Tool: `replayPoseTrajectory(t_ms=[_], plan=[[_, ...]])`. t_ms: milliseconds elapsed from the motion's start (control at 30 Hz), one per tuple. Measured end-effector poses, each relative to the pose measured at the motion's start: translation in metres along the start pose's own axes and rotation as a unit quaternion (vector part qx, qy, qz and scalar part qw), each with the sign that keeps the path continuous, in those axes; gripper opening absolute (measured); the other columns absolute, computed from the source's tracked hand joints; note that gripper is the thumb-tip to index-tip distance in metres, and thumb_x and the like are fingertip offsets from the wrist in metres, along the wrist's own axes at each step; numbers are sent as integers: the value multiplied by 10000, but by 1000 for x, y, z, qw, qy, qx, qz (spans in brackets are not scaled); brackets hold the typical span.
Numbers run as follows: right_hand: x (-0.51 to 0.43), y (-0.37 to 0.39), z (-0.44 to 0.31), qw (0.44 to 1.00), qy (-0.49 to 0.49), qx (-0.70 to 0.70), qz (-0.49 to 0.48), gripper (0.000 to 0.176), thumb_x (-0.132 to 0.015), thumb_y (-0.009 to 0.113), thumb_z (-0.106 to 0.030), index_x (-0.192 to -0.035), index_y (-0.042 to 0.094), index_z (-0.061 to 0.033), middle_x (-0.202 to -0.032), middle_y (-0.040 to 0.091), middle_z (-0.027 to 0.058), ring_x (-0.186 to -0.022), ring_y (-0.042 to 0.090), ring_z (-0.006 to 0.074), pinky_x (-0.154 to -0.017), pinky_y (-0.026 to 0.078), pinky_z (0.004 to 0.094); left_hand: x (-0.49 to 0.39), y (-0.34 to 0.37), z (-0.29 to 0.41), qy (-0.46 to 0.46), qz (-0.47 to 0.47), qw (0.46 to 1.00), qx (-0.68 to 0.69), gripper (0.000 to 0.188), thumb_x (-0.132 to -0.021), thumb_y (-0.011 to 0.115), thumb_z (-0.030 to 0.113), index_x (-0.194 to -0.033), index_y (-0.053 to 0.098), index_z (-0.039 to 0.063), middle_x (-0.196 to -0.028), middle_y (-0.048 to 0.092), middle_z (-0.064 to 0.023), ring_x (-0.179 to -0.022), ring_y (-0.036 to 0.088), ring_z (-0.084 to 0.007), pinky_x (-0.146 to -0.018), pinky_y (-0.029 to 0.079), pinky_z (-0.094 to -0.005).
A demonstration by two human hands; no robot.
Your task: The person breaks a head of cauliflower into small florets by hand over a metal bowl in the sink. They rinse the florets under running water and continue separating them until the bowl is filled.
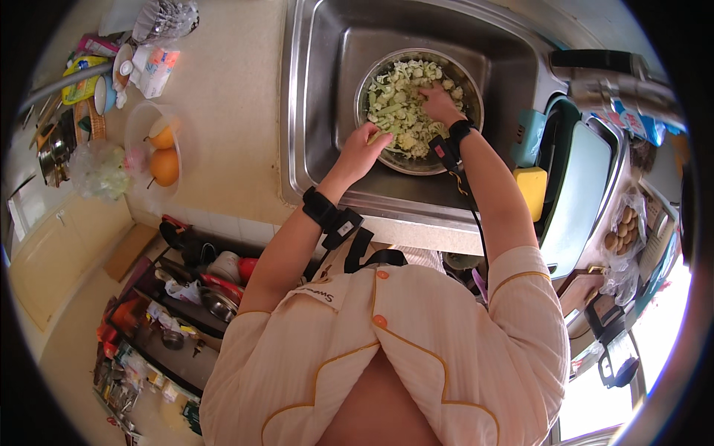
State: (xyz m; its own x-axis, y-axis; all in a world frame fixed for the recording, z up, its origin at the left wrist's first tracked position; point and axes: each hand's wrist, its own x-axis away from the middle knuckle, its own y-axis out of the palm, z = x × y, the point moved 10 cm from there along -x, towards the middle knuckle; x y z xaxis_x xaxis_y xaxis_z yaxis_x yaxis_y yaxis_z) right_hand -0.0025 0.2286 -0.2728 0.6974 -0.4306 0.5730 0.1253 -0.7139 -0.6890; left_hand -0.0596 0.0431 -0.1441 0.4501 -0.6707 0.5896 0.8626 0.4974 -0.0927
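Note:
Cut cauliflower florets and stems (pixel 399 103) fill a round stainless steel bowl (pixel 476 106), which stands in a metal sink (pixel 326 111). At the bowl's near left rim, my left hand (pixel 360 153) pinches a pale green cauliflower piece (pixel 381 137) between thumb and fingers. My right hand (pixel 440 104) reaches over the right side of the bowl with its fingertips down among the florets. Those fingertips are partly hidden, so whether they grip a piece is unclear. Both wrists wear black straps with small devices.
Left of the sink, a clear plastic tub (pixel 181 145) holds orange round fruit on the counter (pixel 237 111). A yellow sponge (pixel 530 192) and a pale cutting board (pixel 583 195) are at the right. The faucet (pixel 625 97) juts in at upper right. A bag of eggs (pixel 622 231) lies beyond.

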Motion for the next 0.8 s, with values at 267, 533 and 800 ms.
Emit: replayPoseTrajectory(t_ms=[267,533,800], plan=[[61,-43,-4,900,0,-435,30,201,-745,654,-90,-927,605,-20,-844,609,24,-746,555,95,-696,444,229,-16,-5,13,56,20,995,-85,376,-708,682,317,-803,540,-18,-687,562,-94,-621,527,-173,-575,403,-286],[129,-70,-48,759,2,-645,-90,325,-803,586,-80,-1105,477,-33,-965,560,32,-887,521,89,-776,422,222,-14,28,38,120,7,948,-295,513,-714,658,297,-1119,519,15,-1088,566,-177,-889,595,-338,-801,456,-373],[148,-97,-78,848,-122,-516,-22,367,-750,682,-146,-1032,576,64,-888,622,90,-806,581,119,-730,473,254,-11,50,88,156,-125,979,34,370,-801,571,-9,-1168,518,-7,-1058,585,-89,-799,576,-78,-698,495,-224]])
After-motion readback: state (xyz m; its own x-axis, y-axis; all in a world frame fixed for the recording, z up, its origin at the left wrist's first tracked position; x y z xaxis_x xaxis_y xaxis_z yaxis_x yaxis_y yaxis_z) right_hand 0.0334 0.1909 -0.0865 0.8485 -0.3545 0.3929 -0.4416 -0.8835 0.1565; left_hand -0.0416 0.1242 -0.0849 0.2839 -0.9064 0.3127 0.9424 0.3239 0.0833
